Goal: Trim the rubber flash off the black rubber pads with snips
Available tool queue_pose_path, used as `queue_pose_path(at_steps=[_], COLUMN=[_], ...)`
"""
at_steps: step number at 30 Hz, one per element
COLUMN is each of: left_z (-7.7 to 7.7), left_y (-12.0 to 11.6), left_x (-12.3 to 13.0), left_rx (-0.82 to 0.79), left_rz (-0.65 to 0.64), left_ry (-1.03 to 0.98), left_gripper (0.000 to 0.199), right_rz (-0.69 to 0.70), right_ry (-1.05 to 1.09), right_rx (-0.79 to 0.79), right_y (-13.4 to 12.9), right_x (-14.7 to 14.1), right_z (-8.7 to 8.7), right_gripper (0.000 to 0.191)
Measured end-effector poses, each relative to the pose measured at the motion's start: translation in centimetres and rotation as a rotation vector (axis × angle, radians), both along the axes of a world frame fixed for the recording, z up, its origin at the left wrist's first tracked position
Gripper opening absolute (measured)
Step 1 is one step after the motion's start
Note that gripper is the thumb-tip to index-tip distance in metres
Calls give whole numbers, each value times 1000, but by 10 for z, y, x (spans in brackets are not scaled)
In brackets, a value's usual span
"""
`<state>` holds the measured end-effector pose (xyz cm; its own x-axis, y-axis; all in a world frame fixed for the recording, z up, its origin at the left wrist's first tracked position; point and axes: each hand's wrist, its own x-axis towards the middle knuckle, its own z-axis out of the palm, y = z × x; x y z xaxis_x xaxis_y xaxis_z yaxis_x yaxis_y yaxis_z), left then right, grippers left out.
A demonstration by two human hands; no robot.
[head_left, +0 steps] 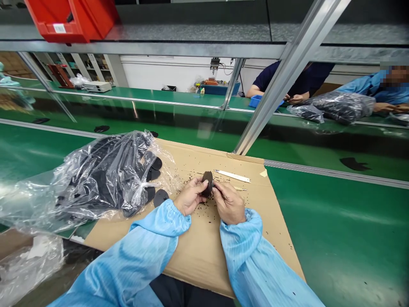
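A dark, rubbery oval disc (pixel 207 184) stands on edge between my left hand (pixel 191 196) and my right hand (pixel 228 203), and both hands grip it. Below them lies a cardboard sheet (pixel 204 251) strewn with black crumbs (pixel 204 209). Left of my left hand, a clear plastic bag (pixel 105 175) bulges with black pieces. Loose black discs (pixel 160 197) lie at its mouth. Beyond my right hand is a flat white strip (pixel 232 175), with a thin pale sliver (pixel 240 188) close by.
The cardboard rests on a green workbench (pixel 332 221) with an aluminium rail (pixel 335 172) behind it. A slanted metal post (pixel 287 81) and a red bin (pixel 72 19) stand above. Across the bench, a person in a dark shirt (pixel 287 81) and a person in a blue sleeve (pixel 367 87) work near black-filled bags.
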<state>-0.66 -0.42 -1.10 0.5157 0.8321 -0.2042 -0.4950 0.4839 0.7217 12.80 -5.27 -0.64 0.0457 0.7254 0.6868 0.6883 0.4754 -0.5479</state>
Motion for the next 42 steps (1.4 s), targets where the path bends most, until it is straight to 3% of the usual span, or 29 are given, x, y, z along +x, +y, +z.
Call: queue_pose_path(at_steps=[8,22,26,31,35,42], left_z=[-2,-5,-3,-7,-12,-14], left_y=[-2,-1,1,7,9,9], left_x=[1,0,4,7,6,6], left_rx=[14,67,88,189,215,236], left_rz=[-34,-3,165,434,457,425], left_ry=[-17,39,40,25,48,62], left_gripper=[44,49,52,51,46,42], right_rz=[29,8,4,36,56,87], right_ry=[-65,-110,32,442,615,724], right_rx=[55,16,-82,-355,-457,-505], right_y=[1,-1,2,5,9,13], right_x=[-2,-2,-3,-1,0,0], right_z=[-1,2,-3,-11,-12,-13], right_gripper=[25,24,29,45,53,60])
